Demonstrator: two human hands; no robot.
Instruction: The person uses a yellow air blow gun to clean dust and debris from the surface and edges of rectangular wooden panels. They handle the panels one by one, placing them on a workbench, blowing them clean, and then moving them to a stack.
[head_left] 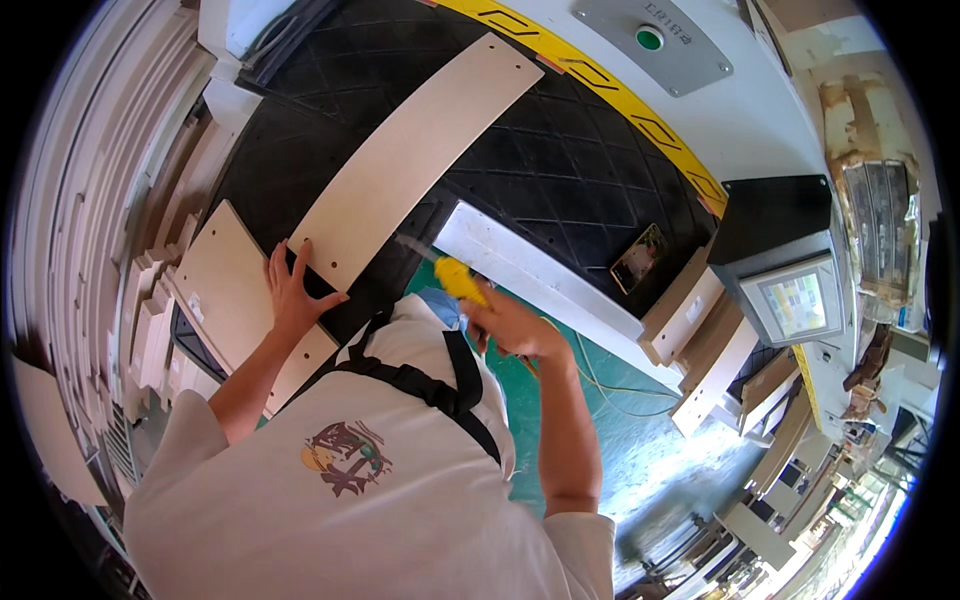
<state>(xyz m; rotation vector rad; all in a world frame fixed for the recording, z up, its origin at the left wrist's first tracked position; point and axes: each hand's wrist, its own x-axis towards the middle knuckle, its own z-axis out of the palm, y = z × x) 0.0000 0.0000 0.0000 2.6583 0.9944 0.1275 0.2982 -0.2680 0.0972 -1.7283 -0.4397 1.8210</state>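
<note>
A long pale wooden board [410, 165] with small holes near its ends lies slantwise on a black ribbed surface. At its near end, my left hand [293, 295] spreads its fingers and thumb across the edge, touching both corners. My right hand [510, 325] is closed around a yellow air blow gun [458, 280]. The gun's thin nozzle points toward the board's near right edge, apart from it. A second pale board [235, 275], also with holes, lies under and beside my left forearm.
Stacked boards [130, 190] line the left. More boards [685, 310] stand at right, near a screen on a black housing [795, 295]. A white metal beam [550, 285] crosses before me. A phone-like flat object [638, 258] lies on the black surface. A thin hose [600, 385] hangs over the green floor.
</note>
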